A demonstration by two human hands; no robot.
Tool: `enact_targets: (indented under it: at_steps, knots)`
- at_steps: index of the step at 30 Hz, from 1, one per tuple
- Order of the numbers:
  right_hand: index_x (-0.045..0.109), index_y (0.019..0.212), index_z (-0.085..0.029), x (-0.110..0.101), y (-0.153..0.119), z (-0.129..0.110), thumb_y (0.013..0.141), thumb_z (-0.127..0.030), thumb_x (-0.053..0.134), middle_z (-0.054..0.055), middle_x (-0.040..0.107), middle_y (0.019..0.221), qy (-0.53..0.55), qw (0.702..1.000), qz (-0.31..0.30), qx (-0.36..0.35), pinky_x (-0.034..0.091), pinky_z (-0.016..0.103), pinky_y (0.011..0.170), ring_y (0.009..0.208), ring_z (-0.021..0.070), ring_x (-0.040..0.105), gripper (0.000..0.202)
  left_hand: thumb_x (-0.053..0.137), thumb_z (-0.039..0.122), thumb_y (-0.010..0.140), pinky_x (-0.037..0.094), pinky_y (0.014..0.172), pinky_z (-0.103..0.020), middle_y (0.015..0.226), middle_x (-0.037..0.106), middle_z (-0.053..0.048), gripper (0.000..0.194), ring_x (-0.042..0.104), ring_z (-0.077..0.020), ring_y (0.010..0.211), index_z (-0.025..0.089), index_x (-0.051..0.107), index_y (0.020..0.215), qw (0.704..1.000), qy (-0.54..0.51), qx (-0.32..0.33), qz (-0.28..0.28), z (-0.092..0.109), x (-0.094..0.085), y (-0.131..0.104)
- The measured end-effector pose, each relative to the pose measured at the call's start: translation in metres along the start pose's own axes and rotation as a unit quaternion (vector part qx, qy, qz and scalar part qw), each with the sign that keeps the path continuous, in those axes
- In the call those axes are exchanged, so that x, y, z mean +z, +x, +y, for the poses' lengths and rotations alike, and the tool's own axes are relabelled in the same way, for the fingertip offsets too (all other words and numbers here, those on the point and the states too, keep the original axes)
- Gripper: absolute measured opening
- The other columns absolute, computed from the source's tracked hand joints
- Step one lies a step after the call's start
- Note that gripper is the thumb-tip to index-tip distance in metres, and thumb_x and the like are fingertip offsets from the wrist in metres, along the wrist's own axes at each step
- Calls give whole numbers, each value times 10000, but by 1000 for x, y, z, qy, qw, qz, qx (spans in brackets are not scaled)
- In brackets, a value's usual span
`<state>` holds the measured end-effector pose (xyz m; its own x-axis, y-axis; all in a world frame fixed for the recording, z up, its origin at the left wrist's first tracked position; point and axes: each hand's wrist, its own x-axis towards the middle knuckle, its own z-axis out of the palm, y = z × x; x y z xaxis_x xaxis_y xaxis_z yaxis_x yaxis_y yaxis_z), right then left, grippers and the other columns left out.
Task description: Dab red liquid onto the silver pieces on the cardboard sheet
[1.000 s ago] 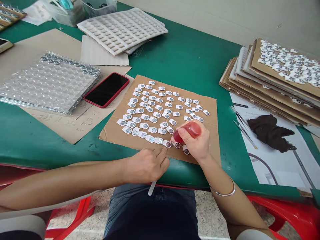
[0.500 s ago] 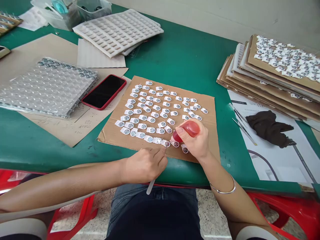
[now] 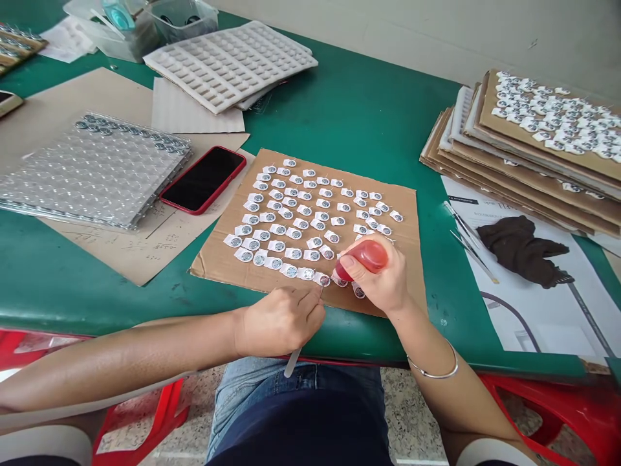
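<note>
My right hand [image 3: 381,278] is closed around a soft red squeeze bottle [image 3: 371,254], its narrow end pointing down and left. That end is close above the small round patterned pieces on white tabs at the cardboard's near edge; whether it touches one I cannot tell. My left hand [image 3: 286,321] is closed on a thin stick with a pale flat end [image 3: 292,364] that sticks out below the fist. Its other end is by a dark reddish round piece [image 3: 324,280] in the nearest row. Rows of such pieces lie on the cardboard sheet [image 3: 218,255].
A red-cased phone [image 3: 204,180] and a clear tray [image 3: 97,171] lie left. White foam trays [image 3: 228,65] and plastic tubs [image 3: 182,22] are behind. To the right are stacked cardboard sheets [image 3: 451,145], tweezers [image 3: 470,243] and a dark cloth [image 3: 519,249] on printed paper.
Both hands stay in nearly the same place. The squeeze bottle has tilted slightly, and its narrow end is a touch lower. The whole view has shifted a little.
</note>
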<state>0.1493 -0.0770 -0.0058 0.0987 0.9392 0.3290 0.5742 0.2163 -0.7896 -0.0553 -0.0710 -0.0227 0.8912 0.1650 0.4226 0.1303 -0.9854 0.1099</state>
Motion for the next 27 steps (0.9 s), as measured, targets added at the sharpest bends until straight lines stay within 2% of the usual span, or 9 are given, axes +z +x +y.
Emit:
enact_targets:
  at_steps: [4,8,12,16,18,20,23,27]
  knots:
    - [585,777,-224,1,0,1,722,-354,695,-10,679,707,12,1000,-16,-21,520,303,612,650,149,632,179,394,78,866,539,603,-272,736,611,-94,184,593,-161,669,130,523,746,998,-40,-37,-21,-1,0,-1]
    - [593,770,-218,-4,4,-6,707,-351,710,-12,678,709,39,999,-30,-18,526,306,622,645,145,636,188,430,90,848,457,523,-244,635,563,-41,204,535,-130,562,129,535,677,983,-134,-116,-50,-9,-11,7]
    - [598,812,-227,-24,5,-23,724,-405,699,-4,684,765,89,996,-14,19,555,323,640,690,165,671,223,483,112,828,391,505,-213,591,589,-9,188,523,-95,528,117,612,692,940,-248,-222,-71,-26,-26,25]
    - [559,1022,-255,-38,-12,-33,738,-425,683,31,691,862,123,990,64,28,584,377,661,737,209,699,353,563,168,770,343,456,-191,559,594,4,143,496,-82,502,120,664,681,879,-333,-318,-122,-42,-32,39]
    - [528,1093,-251,-35,-26,-30,748,-424,666,49,684,886,142,983,115,21,591,394,643,742,222,701,410,589,197,739,330,434,-185,551,591,9,128,485,-82,491,129,674,672,853,-354,-355,-146,-48,-32,42]
    - [548,1075,-228,-25,-42,-24,743,-408,667,64,678,895,136,976,168,18,592,404,658,801,239,696,396,606,209,715,344,437,-182,570,605,5,117,501,-88,508,134,682,667,840,-368,-369,-149,-51,-31,44]
    - [611,925,-208,-7,-64,-14,726,-362,681,62,676,848,97,970,224,6,582,401,677,784,230,682,261,614,210,703,371,461,-182,614,634,-6,115,530,-94,544,133,696,683,840,-377,-366,-133,-53,-29,42]
    - [610,901,-207,9,-78,-5,700,-279,702,59,679,824,78,968,238,-28,571,410,688,756,224,671,232,618,206,705,396,484,-187,608,642,-8,114,547,-98,549,127,699,688,844,-371,-369,-115,-52,-24,37]
